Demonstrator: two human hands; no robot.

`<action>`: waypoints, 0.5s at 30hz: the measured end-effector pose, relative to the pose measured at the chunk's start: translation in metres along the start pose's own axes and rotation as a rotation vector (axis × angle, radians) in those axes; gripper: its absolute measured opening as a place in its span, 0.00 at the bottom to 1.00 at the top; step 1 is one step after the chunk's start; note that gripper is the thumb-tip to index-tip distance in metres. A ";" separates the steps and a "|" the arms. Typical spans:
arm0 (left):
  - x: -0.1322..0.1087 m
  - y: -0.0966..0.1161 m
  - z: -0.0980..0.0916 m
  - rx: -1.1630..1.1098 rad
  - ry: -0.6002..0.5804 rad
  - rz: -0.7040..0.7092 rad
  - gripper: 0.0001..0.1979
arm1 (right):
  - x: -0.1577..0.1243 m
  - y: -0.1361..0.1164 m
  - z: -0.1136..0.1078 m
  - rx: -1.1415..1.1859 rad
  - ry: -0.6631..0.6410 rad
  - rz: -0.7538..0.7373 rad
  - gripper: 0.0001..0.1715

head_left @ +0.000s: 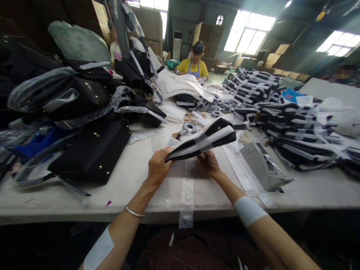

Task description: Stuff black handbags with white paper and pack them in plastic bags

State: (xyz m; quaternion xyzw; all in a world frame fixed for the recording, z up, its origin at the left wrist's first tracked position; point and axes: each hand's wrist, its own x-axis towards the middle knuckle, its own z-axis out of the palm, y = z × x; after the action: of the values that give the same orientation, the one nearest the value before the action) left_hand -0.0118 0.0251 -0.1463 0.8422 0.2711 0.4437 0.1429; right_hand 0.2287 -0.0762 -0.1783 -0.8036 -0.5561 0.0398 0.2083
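Note:
A flat black handbag [218, 129] with a white strip along its side is held up, tilted, over the table in the head view. My left hand [159, 163] is closed on its left end, the thumb on top. Beneath its middle, my right hand [208, 162] supports it with curled fingers, partly hidden by the bag. A clear band wraps round the bag near its middle. Just behind it lies a roll of tape [189, 128]. To the right of my right hand stands a grey tape dispenser [257, 167] with a marking on its side.
Finished-looking black bags [92, 150] with wrapped straps are heaped on the left. Stacked flat black bags [303, 135] with white strips fill the right. White sheets [177, 84] lie farther back. A person in a yellow top [194, 67] sits across the white table [135, 195].

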 end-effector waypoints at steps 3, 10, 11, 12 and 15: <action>0.000 0.003 0.005 0.077 -0.018 0.212 0.18 | -0.075 0.023 -0.013 0.048 0.058 -0.124 0.16; -0.028 0.003 0.020 0.292 -0.203 0.570 0.14 | -0.171 -0.004 -0.071 0.261 0.190 -0.424 0.20; -0.032 0.003 0.020 0.311 -0.227 0.578 0.14 | -0.161 -0.014 -0.081 0.267 0.227 -0.429 0.20; -0.036 0.003 0.019 0.326 -0.246 0.581 0.15 | -0.146 -0.024 -0.089 0.274 0.264 -0.416 0.18; -0.043 0.005 0.016 0.347 -0.274 0.586 0.17 | -0.077 -0.043 -0.100 0.283 0.251 -0.270 0.11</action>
State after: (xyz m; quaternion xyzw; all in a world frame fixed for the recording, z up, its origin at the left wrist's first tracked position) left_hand -0.0169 -0.0037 -0.1815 0.9474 0.0679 0.2964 -0.1002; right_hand 0.1914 -0.1630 -0.0844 -0.6833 -0.6171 -0.0111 0.3901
